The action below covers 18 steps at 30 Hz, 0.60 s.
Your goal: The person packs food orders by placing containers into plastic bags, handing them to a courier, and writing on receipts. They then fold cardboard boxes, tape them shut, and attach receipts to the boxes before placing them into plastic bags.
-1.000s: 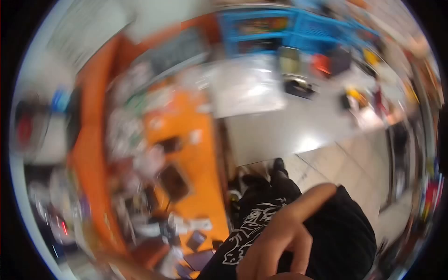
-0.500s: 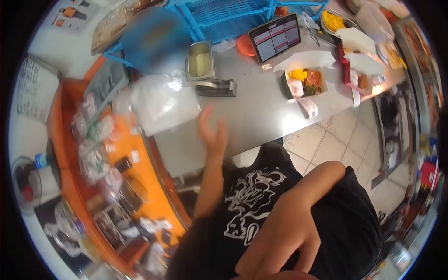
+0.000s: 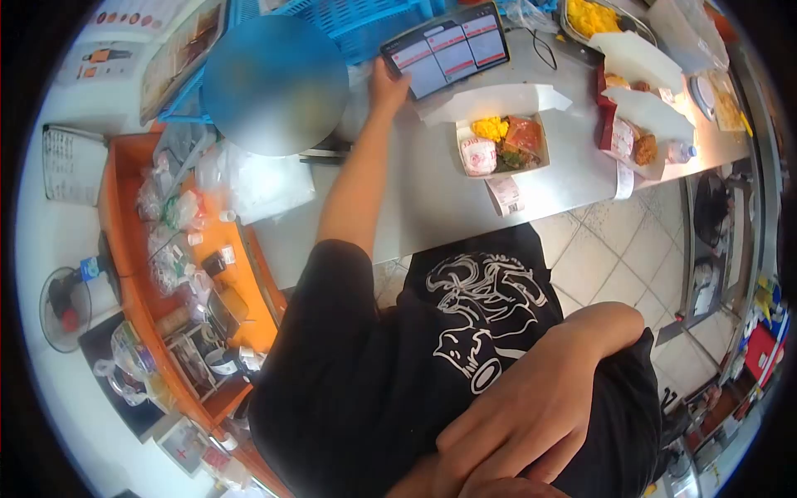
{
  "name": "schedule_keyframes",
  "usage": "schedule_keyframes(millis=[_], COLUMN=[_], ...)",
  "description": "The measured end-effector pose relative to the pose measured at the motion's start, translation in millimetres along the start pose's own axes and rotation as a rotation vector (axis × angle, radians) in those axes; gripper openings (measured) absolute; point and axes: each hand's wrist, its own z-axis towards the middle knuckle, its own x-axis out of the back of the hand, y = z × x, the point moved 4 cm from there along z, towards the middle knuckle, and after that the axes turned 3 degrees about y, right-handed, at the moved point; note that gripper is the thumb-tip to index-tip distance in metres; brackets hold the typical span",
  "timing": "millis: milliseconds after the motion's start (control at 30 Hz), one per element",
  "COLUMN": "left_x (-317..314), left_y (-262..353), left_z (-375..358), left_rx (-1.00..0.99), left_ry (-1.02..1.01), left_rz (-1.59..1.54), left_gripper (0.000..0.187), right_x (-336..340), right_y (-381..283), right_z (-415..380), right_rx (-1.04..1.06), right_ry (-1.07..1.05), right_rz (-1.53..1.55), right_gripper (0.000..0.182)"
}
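My left hand (image 3: 388,90) reaches across the metal counter to the tablet (image 3: 448,54). Its fingers are at the tablet's lower left edge, the thumb in front and the others behind. The lit screen, tilted toward me, shows several panels with red bars. Close to my chest, my right hand (image 3: 519,415) is bent inward with its fingers curled together. Its fingertips are hidden at the bottom of the view. Right of the tablet stands an open food box (image 3: 502,170) holding yellow food, a wrapped item and greens, with a printed slip (image 3: 506,197) hanging off it.
Two more open boxes (image 3: 639,141) stand to the right, near a tray of yellow food (image 3: 594,18). White plastic bags (image 3: 266,187) lie on the left. Blue crates (image 3: 365,33) stand behind. An orange shelf unit (image 3: 137,249) with bags borders the left side. A blurred disc covers the upper left.
My left hand has gone from open beside the tape dispenser up to the tablet's edge and closed on it. The view has shifted. My right hand stays curled near my chest.
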Motion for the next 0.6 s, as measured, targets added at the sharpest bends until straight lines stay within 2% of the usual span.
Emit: schedule_keyframes(millis=[67,100,267,333,433,567,600], left_x=[-1,-1,0,-4,1,-1,0], left_y=[-11,-8,-12,-3,-5,-2,0], left_z=[8,12,16,8,3,-4,-4], left_rx=[0.07,0.105,-0.026,-0.032,0.002,-0.01,-0.033], left_ry=[-0.066,-0.092,-0.092,-0.1,-0.043,0.044,0.038], left_rz=[-0.18,-0.249,-0.181,-0.317,-0.164,-0.215,-0.242], left_gripper=[0.039,0.035,0.031,0.026,0.028,0.029,0.032], right_x=[-4,-4,-9,-9,-13,-17,-14], right_y=[1,0,8,12,21,24,21], right_z=[2,7,16,20,21,20,24], right_rx=[0.033,-0.029,-0.144,-0.155,-0.146,-0.088,-0.144], right_ry=[0.074,0.053,0.009,-0.003,0.076,0.181,0.159], right_rz=[-0.067,-0.105,-0.195,-0.208,-0.198,-0.252,-0.229], right_gripper=[0.036,0.037,0.036,0.034,0.032,0.027,0.025])
